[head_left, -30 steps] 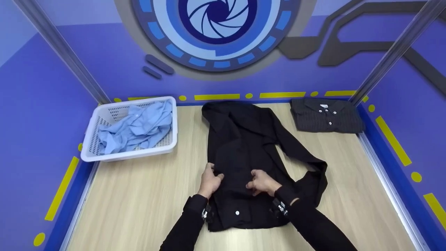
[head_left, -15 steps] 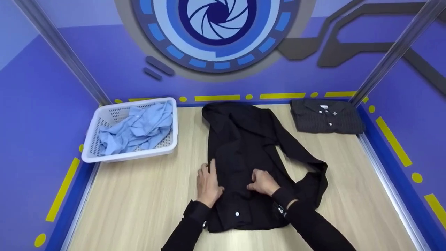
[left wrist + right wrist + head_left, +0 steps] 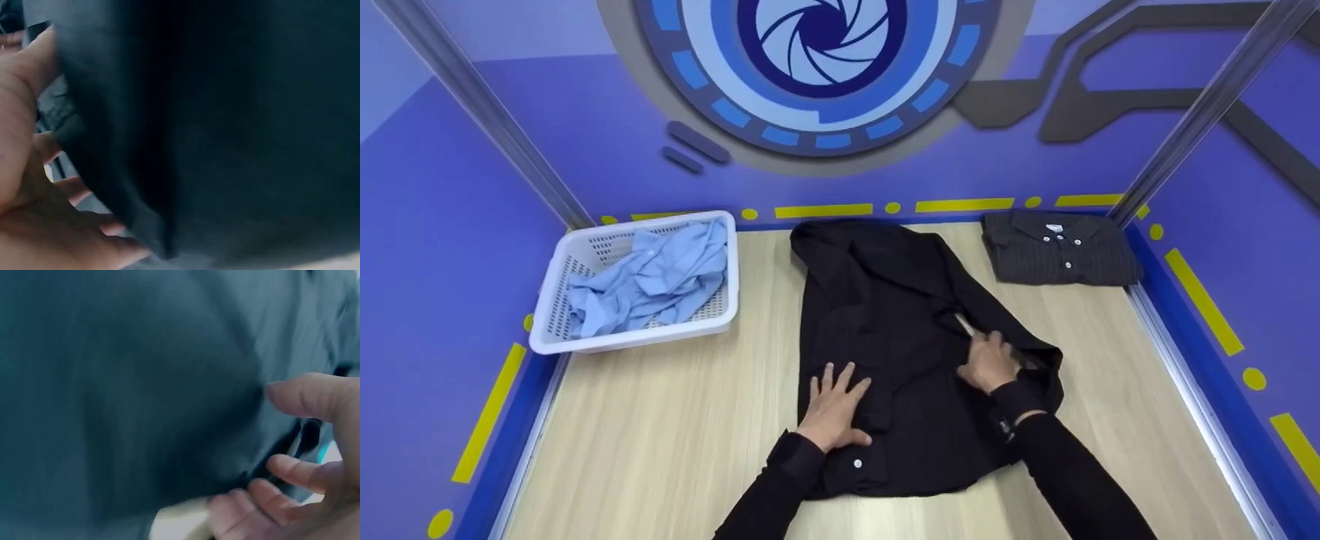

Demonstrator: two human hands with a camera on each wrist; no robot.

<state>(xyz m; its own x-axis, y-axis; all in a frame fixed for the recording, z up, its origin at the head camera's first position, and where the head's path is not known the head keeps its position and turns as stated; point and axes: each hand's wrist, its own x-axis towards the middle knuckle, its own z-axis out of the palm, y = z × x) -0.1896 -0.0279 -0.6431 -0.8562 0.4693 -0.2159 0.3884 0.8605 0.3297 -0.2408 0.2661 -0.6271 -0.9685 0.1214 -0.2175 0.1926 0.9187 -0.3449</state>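
A long-sleeved black shirt [image 3: 922, 420] lies on the table, its collar end toward the back wall and its right sleeve [image 3: 997, 319] bent at the side. My left hand [image 3: 836, 409] rests on the lower left of the shirt, fingers spread, just above a white button [image 3: 857, 463]. At the shirt's right edge, beside the bent sleeve, is my right hand [image 3: 990, 364]. In the right wrist view its thumb [image 3: 304, 395] touches the cloth while the fingers [image 3: 275, 495] stand apart from it along the edge.
A white basket [image 3: 634, 341] holding a crumpled light blue garment [image 3: 660, 277] stands at the back left. A folded dark striped shirt [image 3: 1061, 255] lies in the back right corner. Blue walls [image 3: 780, 176] enclose the table [image 3: 675, 420] at the back and sides.
My left hand has moved from the shirt's left edge onto its front and spread its fingers. My right hand has gone from the middle to the right edge, and the lower front lies wider.
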